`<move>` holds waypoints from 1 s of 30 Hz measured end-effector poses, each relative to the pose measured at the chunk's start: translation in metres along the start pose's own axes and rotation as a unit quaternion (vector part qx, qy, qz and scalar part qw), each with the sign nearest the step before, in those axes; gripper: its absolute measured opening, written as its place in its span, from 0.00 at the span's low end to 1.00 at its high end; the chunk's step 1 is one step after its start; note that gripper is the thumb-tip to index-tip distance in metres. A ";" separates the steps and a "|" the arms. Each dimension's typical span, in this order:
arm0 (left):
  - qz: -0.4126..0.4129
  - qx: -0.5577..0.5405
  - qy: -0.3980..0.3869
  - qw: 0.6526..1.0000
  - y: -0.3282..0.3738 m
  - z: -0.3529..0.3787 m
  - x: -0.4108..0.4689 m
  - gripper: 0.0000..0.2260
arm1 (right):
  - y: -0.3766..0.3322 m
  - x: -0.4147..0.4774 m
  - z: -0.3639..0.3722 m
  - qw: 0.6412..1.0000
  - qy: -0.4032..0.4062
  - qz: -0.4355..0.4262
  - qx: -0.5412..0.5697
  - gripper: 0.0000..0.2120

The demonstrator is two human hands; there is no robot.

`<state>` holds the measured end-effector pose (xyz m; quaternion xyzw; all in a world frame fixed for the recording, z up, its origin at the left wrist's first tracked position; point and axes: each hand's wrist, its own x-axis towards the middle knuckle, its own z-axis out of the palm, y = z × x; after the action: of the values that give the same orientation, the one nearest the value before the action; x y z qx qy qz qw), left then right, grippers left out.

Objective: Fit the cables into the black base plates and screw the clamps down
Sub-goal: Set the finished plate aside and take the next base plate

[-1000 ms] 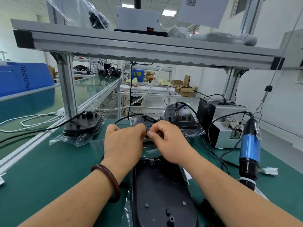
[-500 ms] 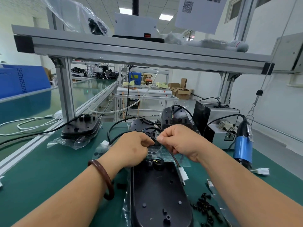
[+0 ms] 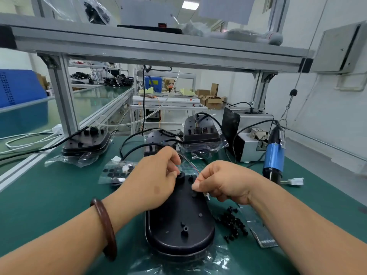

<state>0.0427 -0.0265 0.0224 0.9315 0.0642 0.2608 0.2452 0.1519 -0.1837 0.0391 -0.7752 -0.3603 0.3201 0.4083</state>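
- The green bench mat (image 3: 49, 199) under an aluminium shelf frame (image 3: 158, 50) carries everything. A sheet hangs above, but no writing or brand is legible anywhere.
- The black base plate (image 3: 178, 221) lies flat on a clear plastic bag just in front of the person, long axis pointing away, with its moulded bosses facing up. It looks like rigid plastic, light enough to slide on the bag, so I judge it needs steadying by its rim while the cable is pressed in.
- Other base plates (image 3: 85, 143) sit further back, already cabled.
- A blue electric screwdriver (image 3: 275, 155) hangs at the right, untouched.
- The left hand (image 3: 156, 175) sits at the plate's far end. Its fingers are curled, with the thumb and forefinger pinching the cable where it reaches the plate.
- The right hand (image 3: 224, 181) hovers over the plate's right edge. Its thumb and forefinger nip the thin wires (image 3: 191, 165) and the other fingers are folded under.
- The black cable (image 3: 137, 148) loops in from the left. It seems springy and likely to pop out of its seat, so it is best held on the sheath close to the seat.
- The thin wires look delicate; pull on the sheath, not on them.
- Loose black screws (image 3: 234, 223) lie in a pile beside the plate on the right; they are small and easy to scatter.
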 end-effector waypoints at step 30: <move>0.038 -0.026 -0.005 0.999 0.023 0.001 -0.043 0.16 | 0.004 0.003 0.002 1.000 0.022 -0.017 -0.006 0.07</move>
<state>0.0066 -0.0575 0.0135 0.9277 0.0203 0.2673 0.2599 0.1533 -0.1820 0.0336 -0.7780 -0.3665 0.2940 0.4170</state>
